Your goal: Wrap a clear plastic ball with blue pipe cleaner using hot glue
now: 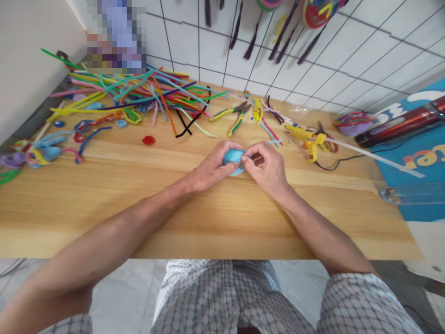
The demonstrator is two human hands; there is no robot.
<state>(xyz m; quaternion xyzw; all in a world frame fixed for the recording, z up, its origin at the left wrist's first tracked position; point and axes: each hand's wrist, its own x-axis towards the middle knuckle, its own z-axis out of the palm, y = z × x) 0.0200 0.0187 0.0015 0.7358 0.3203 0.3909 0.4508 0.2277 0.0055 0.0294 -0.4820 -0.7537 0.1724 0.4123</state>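
Note:
A round light-blue coil of pipe cleaner (233, 157) is held just above the middle of the wooden table (194, 222). My left hand (217, 164) is closed around its left side, with the thumb along the near edge. At the coil's right side, my right hand (266, 164) pinches with thumb and forefinger close against the blue surface. What sits between those right fingertips is too small to make out. Something dark brownish-red shows beneath the right fingers, mostly hidden. Beyond the hands lie pliers (232, 116) with yellow-green handles.
A heap of colourful pipe cleaners (139, 93) covers the back left. A yellow glue gun (309, 139) with a long clear stick and a cord lies right. Farther right are a red flask (403, 121) and a clear bottle (413, 193). A red disc (148, 140) rests left of centre.

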